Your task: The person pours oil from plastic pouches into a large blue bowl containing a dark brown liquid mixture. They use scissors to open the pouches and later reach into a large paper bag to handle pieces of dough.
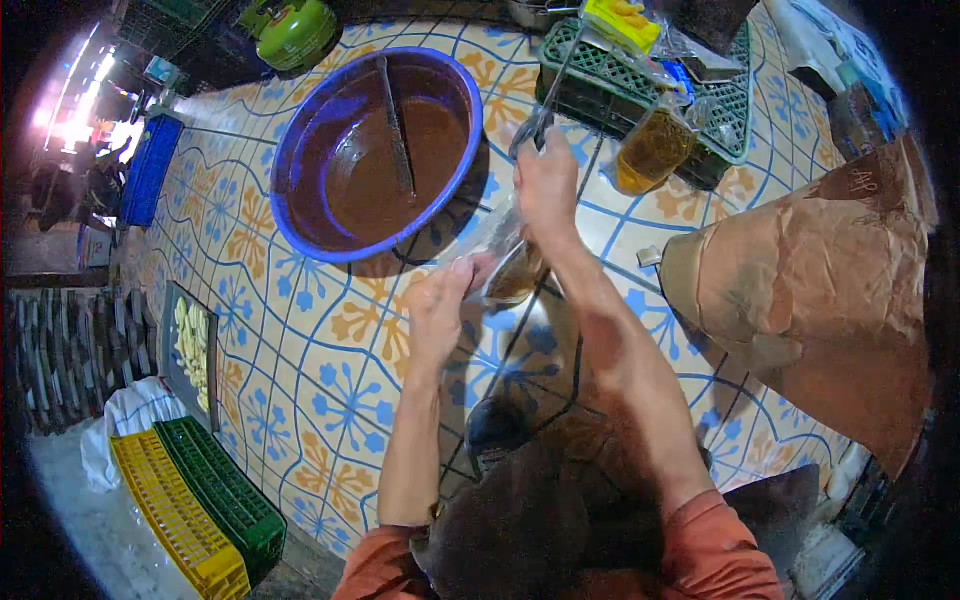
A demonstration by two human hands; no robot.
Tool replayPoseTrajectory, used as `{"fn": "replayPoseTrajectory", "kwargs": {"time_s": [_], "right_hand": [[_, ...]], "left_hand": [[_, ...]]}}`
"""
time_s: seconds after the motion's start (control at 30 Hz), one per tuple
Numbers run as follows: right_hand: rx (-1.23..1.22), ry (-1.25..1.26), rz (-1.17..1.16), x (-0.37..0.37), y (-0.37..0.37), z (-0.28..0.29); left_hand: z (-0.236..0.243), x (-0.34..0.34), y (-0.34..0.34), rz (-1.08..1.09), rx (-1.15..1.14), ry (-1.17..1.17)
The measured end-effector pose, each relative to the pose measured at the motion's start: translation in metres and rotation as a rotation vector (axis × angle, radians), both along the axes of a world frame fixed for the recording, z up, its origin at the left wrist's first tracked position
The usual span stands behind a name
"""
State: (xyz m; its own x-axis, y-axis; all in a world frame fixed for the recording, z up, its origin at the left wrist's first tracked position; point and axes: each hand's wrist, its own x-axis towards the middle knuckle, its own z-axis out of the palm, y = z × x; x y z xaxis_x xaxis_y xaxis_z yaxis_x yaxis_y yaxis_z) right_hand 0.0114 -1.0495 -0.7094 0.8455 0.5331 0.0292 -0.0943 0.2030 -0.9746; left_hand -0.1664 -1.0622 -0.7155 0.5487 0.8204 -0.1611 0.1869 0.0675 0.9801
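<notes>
L hand (437, 298) has its fingers closed on the clear bag (513, 278) w/ amber liq. inside, near the purple basin (350, 253). R hand (548, 190) has fingers curled around dark scissors (535, 128); whether it grips the bag also, I can't tell. Basin already contains brown mix (355, 175); this bag's liq., I judge, is not yet out; 2nd bag (653, 148) looks untouched.
</notes>
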Motion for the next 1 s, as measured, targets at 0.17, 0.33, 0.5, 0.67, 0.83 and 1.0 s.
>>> {"fn": "replayPoseTrajectory", "kwargs": {"time_s": [0.17, 0.33, 0.5, 0.67, 0.83, 1.0], "right_hand": [[-0.215, -0.194, 0.064, 0.026, 0.01, 0.002], [-0.206, -0.272, -0.015, 0.035, 0.005, -0.018], [-0.279, -0.293, 0.027, 0.039, 0.004, -0.016], [-0.318, -0.357, -0.052, 0.041, -0.001, -0.004], [-0.181, -0.129, 0.023, 0.063, -0.026, -0.02], [-0.186, 0.042, 0.279, 0.042, -0.124, -0.01]], "left_hand": [[-0.003, 0.017, -0.008, 0.03, -0.227, -0.261], [-0.014, 0.02, -0.017, -0.037, -0.442, -0.276], [0.01, 0.031, -0.015, -0.102, -0.007, 0.038], [0.022, 0.044, -0.019, -0.125, 0.045, 0.164], [0.022, 0.051, -0.025, -0.172, 0.005, 0.137], [0.03, 0.038, -0.021, -0.222, -0.142, 0.094]]}}
